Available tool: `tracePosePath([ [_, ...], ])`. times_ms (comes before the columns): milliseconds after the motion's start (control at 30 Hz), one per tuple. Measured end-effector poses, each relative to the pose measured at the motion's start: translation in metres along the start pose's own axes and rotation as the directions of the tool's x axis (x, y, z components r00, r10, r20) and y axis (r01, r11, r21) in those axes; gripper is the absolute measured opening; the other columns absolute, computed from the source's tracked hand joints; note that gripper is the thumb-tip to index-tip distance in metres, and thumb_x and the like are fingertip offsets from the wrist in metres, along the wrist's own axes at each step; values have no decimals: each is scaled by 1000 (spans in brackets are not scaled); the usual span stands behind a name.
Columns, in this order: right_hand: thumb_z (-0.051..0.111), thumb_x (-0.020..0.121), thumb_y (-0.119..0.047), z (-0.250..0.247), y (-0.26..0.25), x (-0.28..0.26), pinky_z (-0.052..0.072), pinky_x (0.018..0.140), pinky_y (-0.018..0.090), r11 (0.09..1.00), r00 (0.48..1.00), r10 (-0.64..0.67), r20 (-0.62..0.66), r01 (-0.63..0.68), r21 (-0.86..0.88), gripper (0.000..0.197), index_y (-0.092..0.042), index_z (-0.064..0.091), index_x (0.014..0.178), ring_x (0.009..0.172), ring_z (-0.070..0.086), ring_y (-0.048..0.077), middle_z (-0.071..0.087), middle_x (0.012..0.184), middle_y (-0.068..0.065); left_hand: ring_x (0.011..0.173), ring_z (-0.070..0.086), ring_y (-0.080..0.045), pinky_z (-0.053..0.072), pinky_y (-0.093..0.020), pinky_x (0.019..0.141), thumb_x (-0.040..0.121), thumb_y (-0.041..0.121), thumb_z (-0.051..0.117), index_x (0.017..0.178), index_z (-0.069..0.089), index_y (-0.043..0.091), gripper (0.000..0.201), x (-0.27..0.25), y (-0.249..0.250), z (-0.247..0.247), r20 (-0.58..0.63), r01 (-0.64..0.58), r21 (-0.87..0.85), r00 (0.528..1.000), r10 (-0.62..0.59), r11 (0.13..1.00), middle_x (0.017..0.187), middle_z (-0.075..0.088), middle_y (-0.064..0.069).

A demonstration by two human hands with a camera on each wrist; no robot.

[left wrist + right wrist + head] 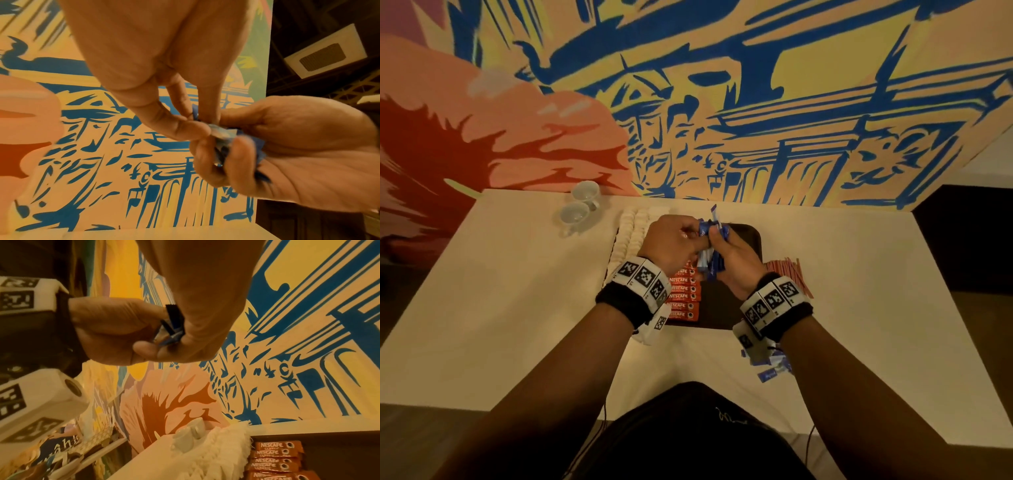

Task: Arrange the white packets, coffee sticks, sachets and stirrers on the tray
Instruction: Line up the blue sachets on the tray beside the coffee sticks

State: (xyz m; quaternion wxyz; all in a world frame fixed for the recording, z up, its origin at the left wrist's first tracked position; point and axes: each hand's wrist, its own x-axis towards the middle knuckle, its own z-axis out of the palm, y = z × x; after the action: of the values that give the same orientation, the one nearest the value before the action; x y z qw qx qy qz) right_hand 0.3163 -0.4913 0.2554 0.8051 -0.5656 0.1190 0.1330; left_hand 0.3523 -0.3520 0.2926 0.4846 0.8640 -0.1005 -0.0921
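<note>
Both hands fill the wrist views: my left hand [156,68] and right hand [298,154] meet at mid-frame over a bunch of blue sachets [223,138], and both are curled onto it. On the left, the thumb and first fingers pinch the top edges of the bunch; the right wraps round it lower down, thumb across the front. Neither grip is loose, neither is slack.

From the head view, the blue sachets [710,246] sit in the air above the dark tray [748,233], centre of frame, with one sachet poking up above the rest. They look small, flat, glossy blue with pale print I cannot read. I judge them very light, soft and slippery against each other, so they will fan out or slide if I squeeze only one end; best held across the middle of the bunch, edges squared up between both hands before laying them down.

Orange coffee sticks [683,296] already lie in a neat column on the left part of the tray. White packets [633,233] run in rows just left of the tray. Red stirrers [787,274] lie on the counter [517,291] right of the tray, and a few more blue sachets [774,371] sit near my right wrist
</note>
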Motion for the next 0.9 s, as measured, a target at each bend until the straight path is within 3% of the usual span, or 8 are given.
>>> tracePosePath([
  [33,43,110,-29,3,-1,-1,58,62,31,1000,1000,10,5,-10,17,36,-10,52,139,82,72,16,72,105,6,62,65,-16,55,-27,62,82,22,80,84,74,19,7,0,-4,-5,23,12,-47,1000,-11,999,75,68,-4],
  [133,43,110,-21,12,0,-1,53,55,26,998,999,21,33,-23,56,38,1,49,140,67,68,12,70,92,5,59,66,-17,57,-33,60,81,18,82,87,73,17,10,1,-14,-17,83,64,-129,995,-53,990,77,70,-9],
  [267,44,109,-21,21,4,-1,57,68,27,998,997,37,63,-40,43,34,-6,53,138,87,73,15,74,105,6,56,66,-16,58,-30,61,84,3,76,94,70,7,13,-3,-20,-31,188,132,-226,978,-90,965,73,68,-11],
  [433,48,106,-32,30,6,-6,49,51,26,997,994,73,82,-73,0,40,-10,53,138,67,61,16,68,90,8,62,67,-17,59,-24,63,85,0,74,97,69,7,14,-6,-26,-46,306,186,-296,948,-92,937,78,71,-12],
  [533,53,100,-43,34,8,-3,50,52,28,996,994,82,76,-79,-32,48,-14,56,137,71,60,20,68,96,13,68,68,-22,59,-30,68,84,4,76,92,71,10,11,-6,-32,-53,296,163,-315,953,-67,935,77,72,-8],
  [667,47,108,-33,47,2,0,52,49,27,993,993,117,22,-117,2,36,-11,57,135,64,67,17,72,85,8,65,60,-24,52,-27,58,82,11,81,93,72,0,18,-3,-39,-59,244,118,-268,968,-51,956,76,65,-13],
  [800,43,105,-24,57,-7,11,54,72,38,966,980,175,-93,-189,-174,31,-6,61,124,87,66,30,68,103,18,60,60,-7,49,-26,59,74,31,87,80,75,21,17,1,-38,-63,227,-30,4,973,28,1000,72,68,3],
  [900,32,106,-31,68,-15,12,54,88,50,881,984,103,-147,-159,-445,36,-11,62,103,92,64,31,67,100,17,70,65,-11,54,-32,68,74,38,86,74,70,31,17,2,-32,-64,215,-139,156,971,104,978,75,70,5],
])
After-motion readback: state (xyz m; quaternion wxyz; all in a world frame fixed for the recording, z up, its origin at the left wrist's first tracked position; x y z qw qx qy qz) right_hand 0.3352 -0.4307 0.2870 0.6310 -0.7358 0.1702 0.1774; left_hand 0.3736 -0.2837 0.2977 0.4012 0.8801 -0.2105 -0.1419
